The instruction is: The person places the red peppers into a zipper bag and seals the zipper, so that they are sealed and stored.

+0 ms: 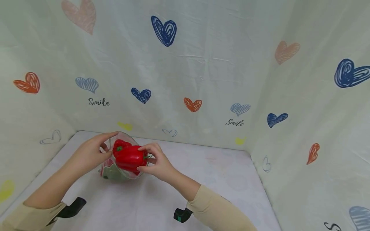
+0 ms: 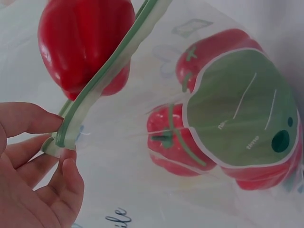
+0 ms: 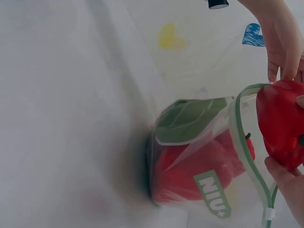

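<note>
My left hand [image 1: 92, 151] pinches the green-edged rim of a clear zip bag [image 2: 102, 69] between thumb and fingers, and the bag's mouth gapes. My right hand [image 1: 158, 163] grips a glossy red bell pepper [image 1: 129, 158] near its green stem end, thumb below and fingers above. This pepper is at the bag's mouth, partly across the green rim in the right wrist view. Inside the bag are more red bell peppers [image 3: 194, 168], seen through the plastic; one pepper [image 1: 120, 145] shows behind the held one. The bag stands on the table with a green label [image 2: 242, 109] on its side.
A white cloth covers the table [image 1: 202, 192]. Behind and beside it hangs a pale curtain [image 1: 208, 80] printed with hearts and "Smile". Dark wrist camera mounts [image 1: 182, 215] stick out beside both forearms. A small white slider [image 3: 270, 213] sits on the bag's zip.
</note>
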